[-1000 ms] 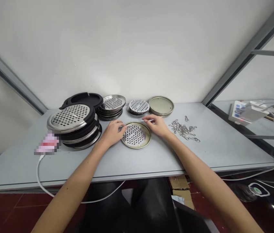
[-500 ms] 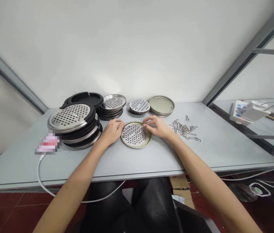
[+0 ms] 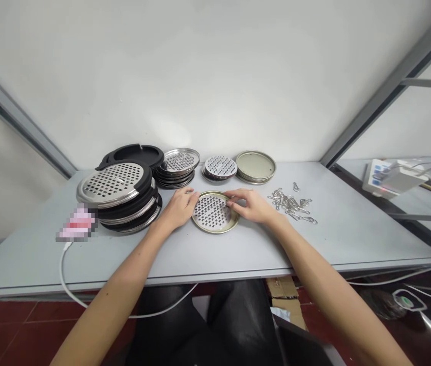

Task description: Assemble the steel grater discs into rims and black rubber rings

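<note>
A perforated round grater disc [image 3: 211,212] lies inside a shallow, gold-rimmed round metal tray [image 3: 218,232], flat on the table in front of me. My left hand [image 3: 180,207] holds the tray's left rim, thumb against the edge and fingers bent just behind it. On the opposite side, my right hand [image 3: 249,204] grips the right rim, its thumb and fingertips reaching over the edge by the disc. The disc's right edge is partly hidden by those fingers.
Black-rimmed graters [image 3: 116,185] are piled at left. Behind stand stacks of grater plates [image 3: 180,161], small grater discs [image 3: 221,166] and plain metal trays [image 3: 256,165]. Loose metal clips [image 3: 289,202] lie at right. A white cable [image 3: 62,269] hangs over the front edge.
My right thumb has shifted inward over the rim toward the disc, and my left hand has closed in slightly on the left edge. The tray stays practically in place.
</note>
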{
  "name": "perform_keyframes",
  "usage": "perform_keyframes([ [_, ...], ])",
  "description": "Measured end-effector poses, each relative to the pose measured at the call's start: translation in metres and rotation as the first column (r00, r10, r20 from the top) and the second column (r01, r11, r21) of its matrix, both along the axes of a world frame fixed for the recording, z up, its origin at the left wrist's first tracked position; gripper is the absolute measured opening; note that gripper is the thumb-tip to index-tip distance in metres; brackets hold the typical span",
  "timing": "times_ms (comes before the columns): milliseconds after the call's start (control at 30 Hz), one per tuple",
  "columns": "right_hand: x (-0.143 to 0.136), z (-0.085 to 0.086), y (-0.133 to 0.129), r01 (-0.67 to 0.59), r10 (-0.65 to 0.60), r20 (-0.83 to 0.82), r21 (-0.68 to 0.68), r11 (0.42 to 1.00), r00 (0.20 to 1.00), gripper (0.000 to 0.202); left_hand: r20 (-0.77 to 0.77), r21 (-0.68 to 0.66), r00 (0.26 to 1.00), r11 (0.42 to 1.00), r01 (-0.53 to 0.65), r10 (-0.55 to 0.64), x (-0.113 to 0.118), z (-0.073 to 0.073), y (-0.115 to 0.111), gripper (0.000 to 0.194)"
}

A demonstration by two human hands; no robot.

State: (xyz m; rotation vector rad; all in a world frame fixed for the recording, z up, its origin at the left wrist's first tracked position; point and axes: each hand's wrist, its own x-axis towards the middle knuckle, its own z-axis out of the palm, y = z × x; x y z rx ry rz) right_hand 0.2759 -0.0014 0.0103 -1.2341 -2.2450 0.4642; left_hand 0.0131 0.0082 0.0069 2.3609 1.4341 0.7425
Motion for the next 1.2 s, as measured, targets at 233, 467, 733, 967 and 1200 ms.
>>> perform_keyframes([
  [233,0.0024,-0.0013,0.0029,0.001,-0.003,0.037,0.033,0.999,0.999,0.031,0.016,-0.005,1.0,1.0,0.02,-0.02,0.0022,0.0001,-0.0016,0.054],
  [467,0.0028,0.0011,0.0025,0.014,-0.017,0.07,0.046,0.999,0.997,0.026,0.008,-0.013,0.999,0.999,0.042,-0.042,0.0033,-0.0003,-0.0013,0.055],
  [733,0.0026,0.0018,0.0026,0.022,-0.025,0.086,0.038,0.999,0.996,0.025,0.127,-0.089,0.992,0.996,-0.009,0.02,0.0066,0.0035,-0.0033,0.051],
  [967,0.0016,0.002,0.002,0.058,-0.059,0.108,0.014,0.998,0.992,0.025,0.23,-0.218,0.966,0.974,-0.066,0.117,0.0077,0.0075,-0.0032,0.051],
  [1200,0.0009,0.0007,0.0021,0.082,-0.084,0.112,0.026,0.996,0.99,0.027,0.224,-0.238,0.968,0.97,-0.055,0.11,0.0072,0.007,-0.003,0.054],
])
